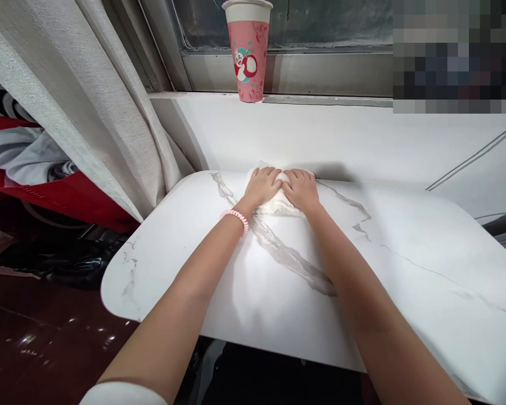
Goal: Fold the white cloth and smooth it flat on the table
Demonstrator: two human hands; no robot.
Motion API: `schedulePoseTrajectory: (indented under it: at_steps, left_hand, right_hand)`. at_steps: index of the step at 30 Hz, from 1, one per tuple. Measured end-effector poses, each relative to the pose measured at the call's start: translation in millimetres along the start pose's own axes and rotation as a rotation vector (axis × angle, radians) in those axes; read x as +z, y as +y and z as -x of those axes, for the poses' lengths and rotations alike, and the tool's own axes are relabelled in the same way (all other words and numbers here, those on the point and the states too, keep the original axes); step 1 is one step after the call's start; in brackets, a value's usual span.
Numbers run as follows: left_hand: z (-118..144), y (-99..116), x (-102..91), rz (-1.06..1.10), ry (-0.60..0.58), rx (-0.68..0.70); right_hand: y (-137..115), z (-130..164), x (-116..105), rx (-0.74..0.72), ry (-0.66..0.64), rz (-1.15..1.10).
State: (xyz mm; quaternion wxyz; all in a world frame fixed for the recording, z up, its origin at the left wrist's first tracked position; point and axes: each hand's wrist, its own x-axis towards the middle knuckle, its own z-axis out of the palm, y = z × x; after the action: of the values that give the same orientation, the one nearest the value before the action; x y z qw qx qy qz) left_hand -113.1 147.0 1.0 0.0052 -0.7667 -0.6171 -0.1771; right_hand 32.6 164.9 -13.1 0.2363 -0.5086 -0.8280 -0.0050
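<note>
Both hands press flat on a white cloth at the far edge of the marble table: left hand and right hand side by side, fingers spread, not gripping. Wiping looks underway; the near table appears untouched.

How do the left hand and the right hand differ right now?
The left hand has a pink coil band on its wrist; the right hand has a bare wrist. The left sits on the white cloth nearer the curtain, the right farther away. Both press palm-down on the cloth, side by side.
</note>
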Motion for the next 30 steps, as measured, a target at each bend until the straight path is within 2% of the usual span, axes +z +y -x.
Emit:
schedulePoseTrajectory:
  at_steps: [5, 10, 14, 21, 25, 30]
  left_hand:
    - [27, 16, -4.9, -0.009, 0.01, -0.02]
    - [67, 38, -10.6, -0.04, 0.031, -0.03]
    - [111, 62, -16.4, -0.08, 0.02, 0.01]
    - [183, 121, -27.8, -0.098, -0.067, 0.066]
    - [198, 138, -28.2, -0.081, -0.08, 0.158]
    - [185, 141, -23.7, -0.075, -0.126, 0.167]
  right_hand:
    - [-6, 25, -11, -0.015, 0.001, -0.031]
    - [-16, 63, -28, -0.037, -0.033, -0.014]
    - [-21, 111, -50, -0.092, -0.044, 0.012]
    - [-19, 197, -91, -0.155, -0.049, 0.0]
    - [-14, 219, -104, -0.161, -0.068, 0.015]
    - [-3, 210, -104, -0.162, -0.11, 0.042]
